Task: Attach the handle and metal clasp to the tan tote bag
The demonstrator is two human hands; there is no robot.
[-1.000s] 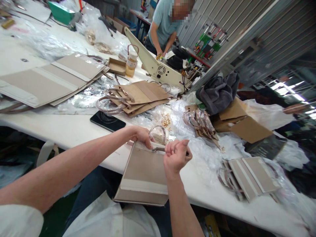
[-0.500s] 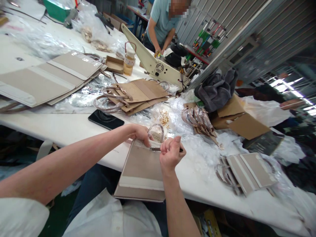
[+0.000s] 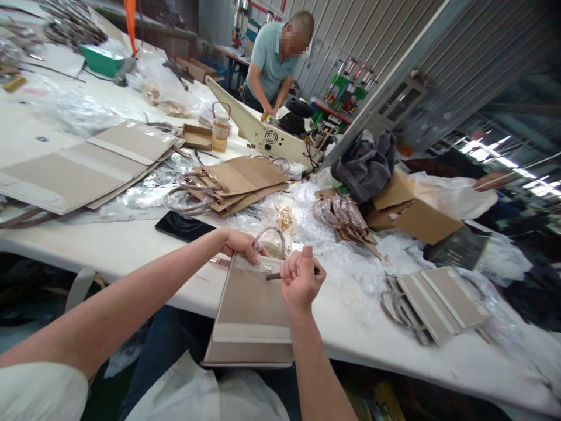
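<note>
Bag piece (image 3: pixel 254 301) at six o'clock, by the table (image 3: pixel 127 245). My left hand (image 3: pixel 242 244) grips its upper edge; right hand (image 3: pixel 302 278) clenched round a rod (image 3: pixel 274 276), perhaps a screwdriver. Step seems rod work near the handle loop (image 3: pixel 270 230); next move needs steady aim.
</note>
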